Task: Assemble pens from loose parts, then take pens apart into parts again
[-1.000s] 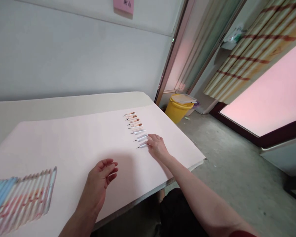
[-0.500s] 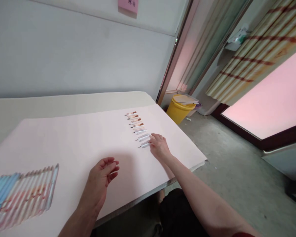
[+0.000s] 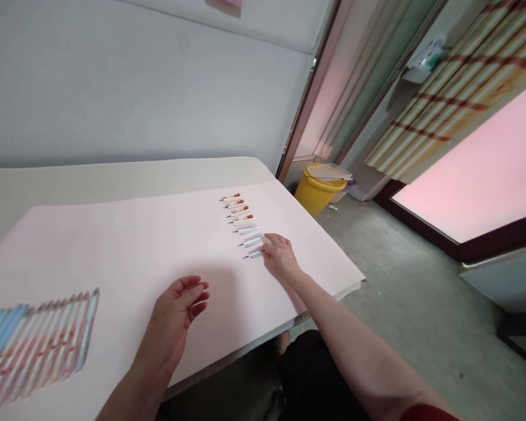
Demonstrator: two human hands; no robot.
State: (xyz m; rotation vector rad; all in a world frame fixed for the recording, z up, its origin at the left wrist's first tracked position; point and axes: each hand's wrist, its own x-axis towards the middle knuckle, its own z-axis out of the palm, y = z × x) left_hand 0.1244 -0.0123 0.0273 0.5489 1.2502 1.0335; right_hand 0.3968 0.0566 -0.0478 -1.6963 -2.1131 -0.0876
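Note:
Several short pens or pen parts (image 3: pixel 240 218) with thin dark tips pointing left lie in a slanting row on the white-covered table. The far ones have brown and peach ends; the nearer ones are white and grey. My right hand (image 3: pixel 279 252) is at the near end of this row, its fingers pinched around the right end of the nearest white pen (image 3: pixel 254 254). My left hand (image 3: pixel 179 304) hovers over the bare sheet with fingers loosely curved and apart, holding nothing. At the left, a tight row of long slim pens (image 3: pixel 48 333) lies side by side, light blue and pink-white, somewhat blurred.
A pale sheet (image 3: pixel 114 240) covers much of the table, whose front edge (image 3: pixel 245 351) runs close to my body. Behind stands a grey-white wall panel (image 3: pixel 158 88). A yellow bin (image 3: pixel 318 190) is on the floor beyond the right edge, near a striped curtain (image 3: pixel 447 99).
The view has shifted slightly, so the table sits a little higher and further left. Both hands keep nearly the same places over the table.

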